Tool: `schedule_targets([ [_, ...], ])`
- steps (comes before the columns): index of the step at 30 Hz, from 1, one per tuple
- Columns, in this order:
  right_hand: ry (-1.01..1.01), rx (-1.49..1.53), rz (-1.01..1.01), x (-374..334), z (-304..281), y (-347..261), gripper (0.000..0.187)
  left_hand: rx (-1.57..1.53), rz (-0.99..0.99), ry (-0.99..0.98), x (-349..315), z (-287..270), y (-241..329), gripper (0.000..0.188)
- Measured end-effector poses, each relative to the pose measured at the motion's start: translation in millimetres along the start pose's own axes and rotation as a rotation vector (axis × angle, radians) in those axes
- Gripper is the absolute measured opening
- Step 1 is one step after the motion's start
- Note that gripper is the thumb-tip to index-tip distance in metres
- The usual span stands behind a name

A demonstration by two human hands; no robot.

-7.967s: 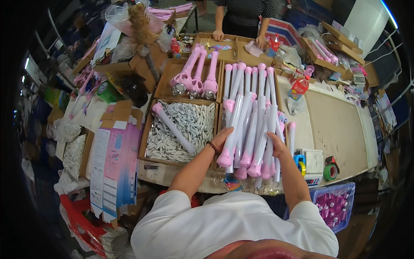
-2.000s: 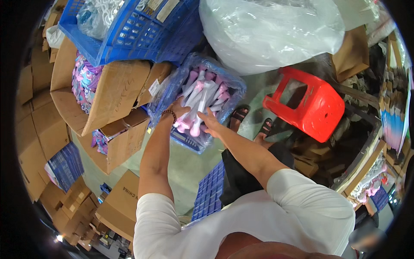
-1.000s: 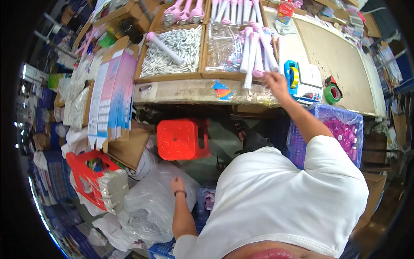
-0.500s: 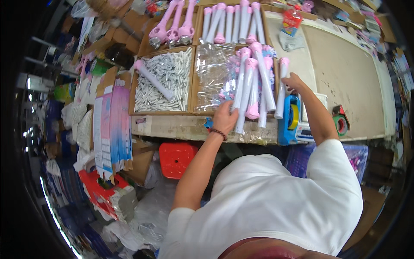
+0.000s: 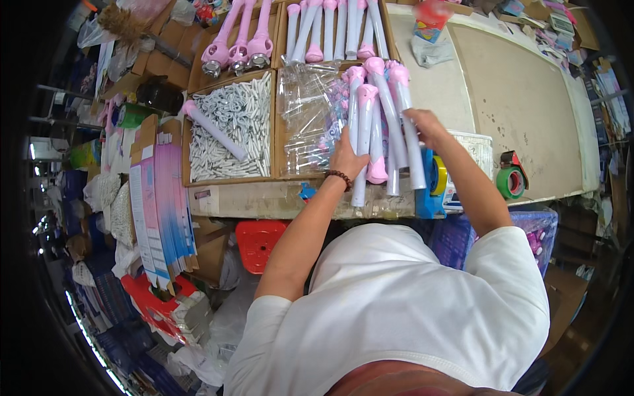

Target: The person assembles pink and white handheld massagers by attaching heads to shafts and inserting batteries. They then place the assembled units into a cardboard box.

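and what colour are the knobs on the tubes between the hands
Pink knobs; clearest in the head view.

On the right of the pale worktable (image 5: pixel 244 206), a blue tape dispenser (image 5: pixel 426 191) holds a yellow tape roll (image 5: pixel 438 174). Farther right sits a green tape roll (image 5: pixel 508 183) in a red-and-black cutter (image 5: pixel 512 159). Toward the back, a blurred red-capped bottle (image 5: pixel 430 25) is near a crumpled clear bag (image 5: pixel 432 53). At left are a dark jar (image 5: pixel 158 96), a green tub (image 5: pixel 134 116) and printed flat cartons (image 5: pixel 160 204). A red stool (image 5: pixel 259 244) stands below the front edge.
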State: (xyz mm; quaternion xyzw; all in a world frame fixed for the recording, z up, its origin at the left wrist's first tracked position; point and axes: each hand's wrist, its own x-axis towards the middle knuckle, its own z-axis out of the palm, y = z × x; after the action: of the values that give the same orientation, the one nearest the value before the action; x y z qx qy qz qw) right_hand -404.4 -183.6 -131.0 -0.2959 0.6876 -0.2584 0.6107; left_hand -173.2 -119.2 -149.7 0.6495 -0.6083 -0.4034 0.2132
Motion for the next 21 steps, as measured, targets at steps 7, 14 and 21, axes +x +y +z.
schedule_targets([
  [7,-0.07,0.085,0.073,-27.3,22.3,-6.6,0.056,-0.773,-0.156,-0.025,0.5,13.4,-10.8,0.086],
  [14,-0.192,0.182,-0.113,-17.3,15.5,15.7,0.055,-1.195,-0.186,-0.314,-0.8,4.1,16.9,0.046],
  [21,-0.363,0.362,0.099,-13.0,9.9,29.0,0.06,-1.141,-0.222,-0.498,-10.9,15.0,19.2,0.054],
])
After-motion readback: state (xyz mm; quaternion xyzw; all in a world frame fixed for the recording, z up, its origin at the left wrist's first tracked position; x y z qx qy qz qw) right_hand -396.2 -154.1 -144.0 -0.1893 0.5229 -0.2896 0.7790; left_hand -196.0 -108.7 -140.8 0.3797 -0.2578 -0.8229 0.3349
